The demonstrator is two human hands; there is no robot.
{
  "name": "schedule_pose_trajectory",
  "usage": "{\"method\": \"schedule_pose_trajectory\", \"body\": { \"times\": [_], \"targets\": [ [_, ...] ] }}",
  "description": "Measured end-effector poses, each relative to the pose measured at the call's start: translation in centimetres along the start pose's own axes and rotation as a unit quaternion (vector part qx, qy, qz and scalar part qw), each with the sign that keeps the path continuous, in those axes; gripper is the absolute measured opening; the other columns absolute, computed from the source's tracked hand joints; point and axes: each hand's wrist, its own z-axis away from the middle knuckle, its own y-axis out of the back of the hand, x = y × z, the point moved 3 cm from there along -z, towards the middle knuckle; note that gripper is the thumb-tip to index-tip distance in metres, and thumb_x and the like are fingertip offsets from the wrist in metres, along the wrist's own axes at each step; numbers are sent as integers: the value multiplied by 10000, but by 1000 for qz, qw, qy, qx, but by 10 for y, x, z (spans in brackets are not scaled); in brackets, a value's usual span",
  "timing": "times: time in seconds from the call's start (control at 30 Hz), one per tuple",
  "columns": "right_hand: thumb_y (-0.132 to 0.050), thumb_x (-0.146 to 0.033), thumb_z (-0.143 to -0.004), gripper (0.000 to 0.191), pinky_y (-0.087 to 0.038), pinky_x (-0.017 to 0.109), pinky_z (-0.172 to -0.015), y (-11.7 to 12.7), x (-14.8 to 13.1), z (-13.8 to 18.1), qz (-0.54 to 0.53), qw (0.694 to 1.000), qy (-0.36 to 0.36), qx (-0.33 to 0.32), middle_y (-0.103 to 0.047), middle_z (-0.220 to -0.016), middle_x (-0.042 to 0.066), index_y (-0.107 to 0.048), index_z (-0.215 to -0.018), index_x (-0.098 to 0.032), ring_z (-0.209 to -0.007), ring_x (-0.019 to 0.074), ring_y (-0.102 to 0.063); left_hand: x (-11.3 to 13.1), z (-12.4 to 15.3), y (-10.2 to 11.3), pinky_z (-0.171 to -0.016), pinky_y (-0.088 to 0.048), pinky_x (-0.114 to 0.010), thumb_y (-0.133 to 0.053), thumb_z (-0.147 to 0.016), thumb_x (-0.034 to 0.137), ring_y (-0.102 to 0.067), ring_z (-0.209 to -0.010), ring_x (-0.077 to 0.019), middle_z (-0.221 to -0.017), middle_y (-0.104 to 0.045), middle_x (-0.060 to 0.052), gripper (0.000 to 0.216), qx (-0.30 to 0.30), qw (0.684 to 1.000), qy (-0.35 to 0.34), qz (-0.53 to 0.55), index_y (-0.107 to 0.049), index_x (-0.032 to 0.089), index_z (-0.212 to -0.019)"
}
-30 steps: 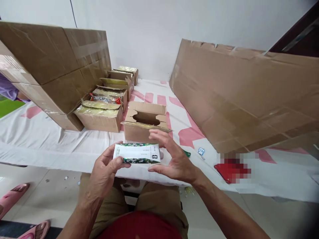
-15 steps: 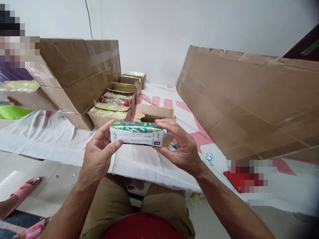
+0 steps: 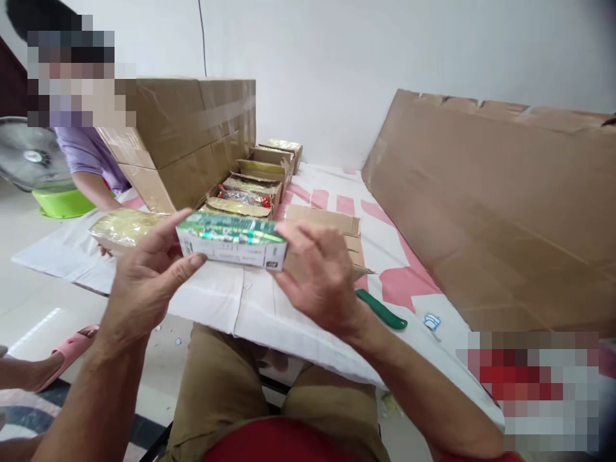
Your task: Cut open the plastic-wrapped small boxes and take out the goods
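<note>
I hold a small green and white carton [image 3: 231, 240] level in front of me with both hands. My left hand [image 3: 144, 282] grips its left end, thumb underneath and fingers behind. My right hand [image 3: 320, 279] wraps round its right end. Just behind the carton lies an open brown cardboard box [image 3: 332, 224] on the white and pink sheet [image 3: 250, 301]. A row of small open boxes [image 3: 255, 176] filled with yellow-wrapped packs runs away toward the wall.
A big taped cardboard box [image 3: 192, 135] stands at the left and a long flat one [image 3: 495, 205] at the right. A green-handled tool [image 3: 382, 310] lies on the sheet. Another person in purple [image 3: 89, 160] holds a filled box [image 3: 122, 228] at the left, near a fan [image 3: 31, 154].
I have lifted the carton up and to the left, and turned my head left. The other person has come into view with a filled box near the sheet's left edge.
</note>
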Motion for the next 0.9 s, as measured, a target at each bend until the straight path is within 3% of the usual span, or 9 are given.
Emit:
{"method": "schedule_pose_trajectory", "body": {
  "times": [0.1, 0.2, 0.3, 0.4, 0.53, 0.63, 0.9],
  "targets": [
    [-649, -183, -929, 540, -563, 468, -965, -51, -2, 41, -28, 995, -38, -91, -669, -1262, 141, -554, -1460, -196, -1126, 307, -657, -60, 30, 24, -896, -634, -334, -908, -767, 395, -767, -1045, -239, -1216, -792, -101, 724, 14, 987, 160, -29, -659, 219, -1423],
    [-618, -151, -914, 520, -580, 441, -996, -103, 3, 84, -75, 971, -124, -190, -663, -1310, 155, -585, -1431, -196, -1164, 305, -672, -124, 52, 39, -898, -620, -390, -878, -736, 512, -756, -1054, -275, -1261, -761, -149, 852, 19, 966, 255, -44, -596, 158, -1458],
    [-597, -102, -889, 543, -591, 444, -1025, -148, 13, 110, -100, 938, -210, -256, -635, -1365, 168, -592, -1425, -189, -1218, 313, -667, -175, 48, 48, -983, -586, -448, -840, -681, 538, -732, -1118, -308, -1272, -749, -168, 854, 1, 958, 270, -97, -625, 124, -1396],
    [-575, -60, -871, 578, -575, 450, -1069, -186, 25, 113, -105, 915, -275, -277, -601, -1405, 186, -578, -1441, -156, -1261, 316, -647, -209, 26, 56, -1045, -554, -483, -791, -659, 492, -716, -1155, -326, -1250, -753, -167, 813, -5, 956, 260, -138, -638, 113, -1363],
    [-534, -38, -882, 606, -560, 466, -1089, -225, 38, 103, -98, 907, -307, -272, -570, -1432, 198, -543, -1479, -139, -1279, 317, -631, -237, -8, 63, -1075, -541, -472, -720, -693, 408, -707, -1172, -316, -1241, -752, -159, 746, 7, 956, 242, -165, -634, 105, -1370],
    [-529, -50, -890, 605, -559, 491, -1092, -241, 43, 102, -102, 903, -314, -275, -565, -1435, 207, -540, -1490, -129, -1294, 329, -621, -252, -22, 66, -1113, -520, -451, -671, -711, 328, -697, -1199, -297, -1315, -731, -155, 714, 15, 955, 225, -191, -625, 113, -1390],
    [-489, -34, -893, 611, -469, 422, -1197, -239, 57, 103, -142, 902, -295, -282, -592, -1492, 163, -579, -1485, -154, -1370, 272, -580, -260, -20, 65, -1124, -516, -462, -616, -777, 257, -703, -1157, -291, -1330, -722, -147, 663, 40, 941, 193, -275, -606, 124, -1426]
  ]
}}
